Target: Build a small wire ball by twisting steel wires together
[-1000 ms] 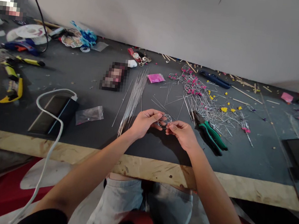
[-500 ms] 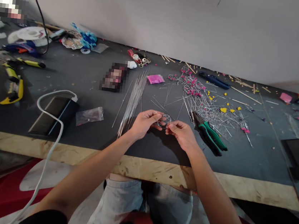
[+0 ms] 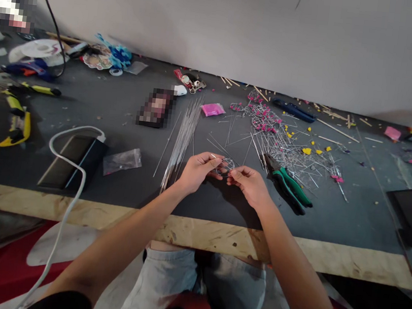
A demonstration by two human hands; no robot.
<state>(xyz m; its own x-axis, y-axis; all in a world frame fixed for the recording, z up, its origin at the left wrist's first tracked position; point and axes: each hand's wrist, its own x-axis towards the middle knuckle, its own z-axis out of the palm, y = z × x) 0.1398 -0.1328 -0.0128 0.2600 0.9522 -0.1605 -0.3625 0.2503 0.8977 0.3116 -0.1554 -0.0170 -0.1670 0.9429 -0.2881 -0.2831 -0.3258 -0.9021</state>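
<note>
Between my two hands is a thin silvery wire bent into a loop (image 3: 229, 163). My left hand (image 3: 203, 169) pinches its left side between thumb and fingers. On the other side, my right hand (image 3: 246, 183) grips the loop's lower right with thumb and forefinger. Both hands are just above the dark tabletop, near its front edge. A bundle of straight wires (image 3: 183, 139) lies left of my left hand. Green-and-black pliers (image 3: 289, 184) rest to the right of my right hand. Behind them spreads a heap of wire pieces with pink bits (image 3: 265, 119).
A power bank (image 3: 73, 161) with a white cable (image 3: 83, 180) lies left, beside a small clear bag (image 3: 122, 161). Yellow-and-black pliers (image 3: 18, 120) are farther left. A pink packet (image 3: 213, 109), a dark blue cutter (image 3: 293, 110) and thin wooden sticks (image 3: 337, 131) lie toward the wall.
Both hands keep hold of the wire loop, with hardly any finger movement. The whole view has shifted very slightly.
</note>
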